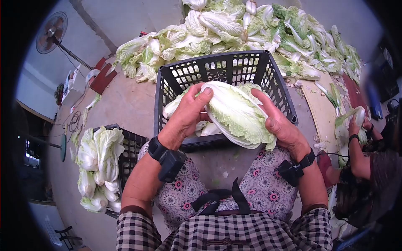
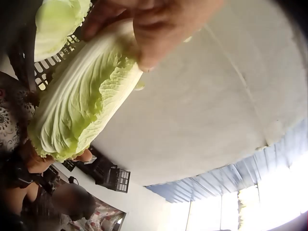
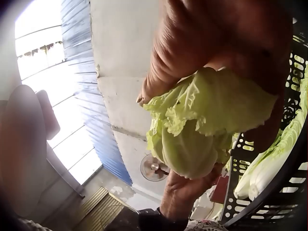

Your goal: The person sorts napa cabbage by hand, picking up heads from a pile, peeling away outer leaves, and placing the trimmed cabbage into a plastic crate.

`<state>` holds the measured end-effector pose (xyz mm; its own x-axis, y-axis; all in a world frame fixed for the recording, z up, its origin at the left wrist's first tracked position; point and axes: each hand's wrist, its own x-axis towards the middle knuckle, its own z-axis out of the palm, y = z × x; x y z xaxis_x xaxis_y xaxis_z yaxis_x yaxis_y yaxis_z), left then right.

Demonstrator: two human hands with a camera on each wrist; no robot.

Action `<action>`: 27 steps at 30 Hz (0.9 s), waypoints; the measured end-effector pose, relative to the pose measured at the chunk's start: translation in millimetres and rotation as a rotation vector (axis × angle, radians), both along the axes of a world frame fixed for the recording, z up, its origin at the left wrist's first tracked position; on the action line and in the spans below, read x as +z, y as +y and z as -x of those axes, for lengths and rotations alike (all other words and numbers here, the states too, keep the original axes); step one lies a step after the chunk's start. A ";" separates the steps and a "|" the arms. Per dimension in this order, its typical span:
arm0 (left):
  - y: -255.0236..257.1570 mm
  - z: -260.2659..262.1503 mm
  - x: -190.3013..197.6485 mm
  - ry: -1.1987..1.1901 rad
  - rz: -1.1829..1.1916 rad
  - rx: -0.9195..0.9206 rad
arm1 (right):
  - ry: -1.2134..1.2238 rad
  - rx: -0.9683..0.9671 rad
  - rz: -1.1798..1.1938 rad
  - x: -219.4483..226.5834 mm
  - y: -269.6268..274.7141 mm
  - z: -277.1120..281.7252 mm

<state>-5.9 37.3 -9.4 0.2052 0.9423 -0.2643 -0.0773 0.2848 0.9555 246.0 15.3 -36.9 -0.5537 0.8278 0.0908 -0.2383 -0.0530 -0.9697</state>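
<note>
Head view: one Chinese cabbage (image 1: 240, 115) is held above the near edge of a black slotted crate (image 1: 201, 144), slanting so that its leafy end points toward the near right corner. The left hand (image 1: 188, 112) grips the white base, thumb uppermost; the right hand (image 1: 284, 125) clasps the leafy end. The two hands are apart, one to each end, presumably to support the full length and keep the outer leaves together. At least three further heads lie inside the crate; the hands mask the exact count. Off its left edge stands a second crate (image 1: 133, 146), with at least six heads stacked in it, probably laid close to save room. Beyond the far edge rises one heap of cabbages (image 1: 201, 37), too overlapped to count. One fan (image 1: 51, 32) stands at the far left, one second person (image 1: 361, 161) at the right.

Left wrist view: the left thumb presses on the base; the right hand appears at the opposite end. One other head shows at the upper left.

Right wrist view: thumb and fingers of the right hand close round the frilled leaves. Two pale bases are distinguishable within the crate's slotted wall.
</note>
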 end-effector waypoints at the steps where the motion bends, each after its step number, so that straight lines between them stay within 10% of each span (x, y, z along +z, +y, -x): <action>1: 1.6 0.2 -4.9 0.027 0.000 0.004 | -0.042 -0.037 0.020 6.2 -2.9 -0.4; 11: 7.4 0.8 -13.6 0.113 -0.026 -0.117 | 0.330 -0.096 0.348 -0.2 0.2 -19.3; 27: 25.6 51.4 -50.4 1.223 -0.501 -0.361 | 0.260 -1.195 0.469 -161.6 -2.4 -260.6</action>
<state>-57.3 62.9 -59.7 0.3418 0.9341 -0.1029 0.8865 -0.2842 0.3653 506.7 12.8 -198.5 0.5299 0.7741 -0.3465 -0.5493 0.0019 -0.8357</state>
